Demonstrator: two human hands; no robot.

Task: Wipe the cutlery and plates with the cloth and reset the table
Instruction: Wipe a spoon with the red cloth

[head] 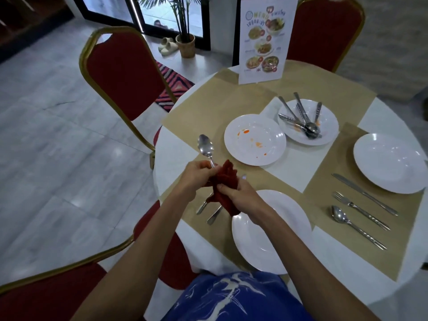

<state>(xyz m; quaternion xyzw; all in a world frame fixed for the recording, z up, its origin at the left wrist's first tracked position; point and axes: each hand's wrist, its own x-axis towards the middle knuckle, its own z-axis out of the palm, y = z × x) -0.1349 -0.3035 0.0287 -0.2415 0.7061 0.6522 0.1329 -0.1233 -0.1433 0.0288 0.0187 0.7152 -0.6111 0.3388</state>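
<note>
Hands: left hand (198, 176) pinches a shiny steel spoon (205, 146) by its handle; right hand (242, 196) grips a dark red cloth (225, 181) bunched round it.
Progress: seemingly halfway; a sauce-stained white plate (254, 140) and a white plate of piled cutlery (328, 117) wait.
Setting: round white-clothed table (171, 158), tan mats (208, 107), red chairs (125, 72).

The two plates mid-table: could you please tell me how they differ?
The nearer plate holds only orange smears; the farther plate carries a pile of cutlery. The nearer plate lies on the tan mat, the farther plate partly on a white napkin. Both are white and round.
</note>
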